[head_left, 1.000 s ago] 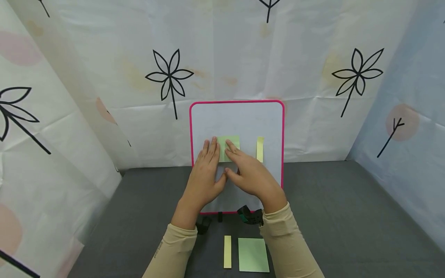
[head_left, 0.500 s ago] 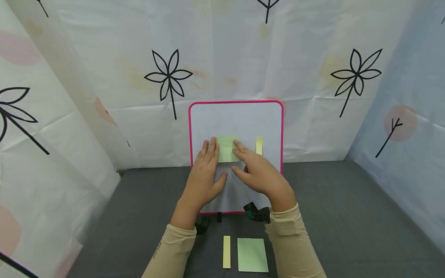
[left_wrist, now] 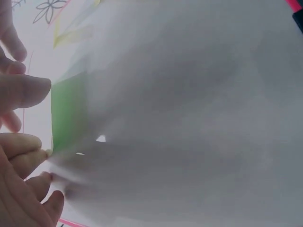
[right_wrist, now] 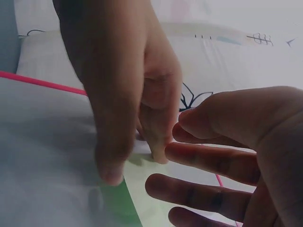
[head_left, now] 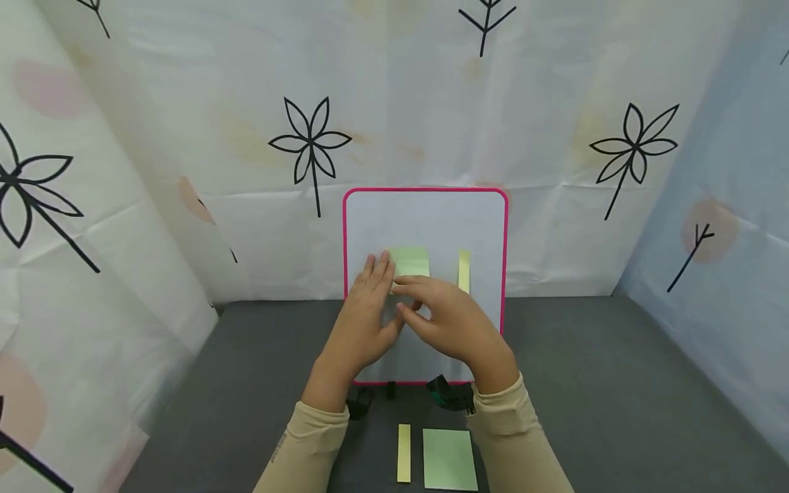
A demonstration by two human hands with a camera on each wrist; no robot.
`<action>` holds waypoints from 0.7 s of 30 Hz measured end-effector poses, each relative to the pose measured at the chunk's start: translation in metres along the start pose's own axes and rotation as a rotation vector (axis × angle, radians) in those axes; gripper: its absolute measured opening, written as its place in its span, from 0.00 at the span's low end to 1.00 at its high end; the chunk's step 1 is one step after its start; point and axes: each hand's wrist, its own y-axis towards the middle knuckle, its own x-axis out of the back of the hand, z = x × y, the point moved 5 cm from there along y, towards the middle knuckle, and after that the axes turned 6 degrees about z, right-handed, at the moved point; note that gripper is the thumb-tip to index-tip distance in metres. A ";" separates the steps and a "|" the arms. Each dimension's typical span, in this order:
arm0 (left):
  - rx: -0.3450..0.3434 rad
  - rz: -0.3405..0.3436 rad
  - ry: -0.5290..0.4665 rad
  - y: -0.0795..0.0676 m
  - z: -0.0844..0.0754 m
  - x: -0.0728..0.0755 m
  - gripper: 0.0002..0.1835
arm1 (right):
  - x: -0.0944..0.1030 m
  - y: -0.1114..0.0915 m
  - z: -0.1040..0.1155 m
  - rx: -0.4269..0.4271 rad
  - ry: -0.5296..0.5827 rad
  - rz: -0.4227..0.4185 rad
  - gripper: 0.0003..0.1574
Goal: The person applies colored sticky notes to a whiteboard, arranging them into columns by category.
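A light green sticky note (head_left: 409, 260) lies on a whiteboard (head_left: 425, 219) with a pink frame. My left hand (head_left: 365, 315) rests with straight fingers along the note's left edge, its thumb pointing toward the right hand. Over the lower part of the note is my right hand (head_left: 453, 318), its fingers loosely bent and its thumb near the left thumb. It covers the note's lower right corner in the head view. Right of the note, a narrow yellow strip (head_left: 464, 270) stands upright on the board, its lower end hidden behind the right hand.
On the dark grey table (head_left: 573, 383), nearer to me, lie a second yellow strip (head_left: 403, 453) and a larger green sheet (head_left: 449, 459). The board stands against a white cloth backdrop (head_left: 425, 103) with printed flowers. Cloth walls also close off both sides.
My right hand slid right across the note, then came back left and lower, with its fingers more bent. The left hand stays at the note's left edge. The head view has tilted slightly.
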 end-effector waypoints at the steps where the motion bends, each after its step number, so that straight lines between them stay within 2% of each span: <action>1: -0.007 -0.006 -0.016 -0.001 0.000 0.001 0.43 | 0.000 0.000 0.003 0.002 -0.002 -0.006 0.23; 8: -0.053 -0.055 -0.070 -0.006 -0.001 0.010 0.39 | -0.001 -0.008 0.022 0.067 -0.019 -0.078 0.18; 12: -0.058 -0.049 -0.084 -0.009 -0.002 0.014 0.38 | -0.002 -0.017 0.030 0.125 0.005 -0.106 0.15; 16: -0.065 -0.047 -0.093 -0.010 -0.004 0.020 0.32 | 0.000 -0.025 0.034 0.138 0.021 -0.093 0.16; 21: -0.061 -0.079 -0.100 -0.013 -0.006 0.028 0.26 | 0.004 -0.037 0.033 0.104 0.016 -0.065 0.19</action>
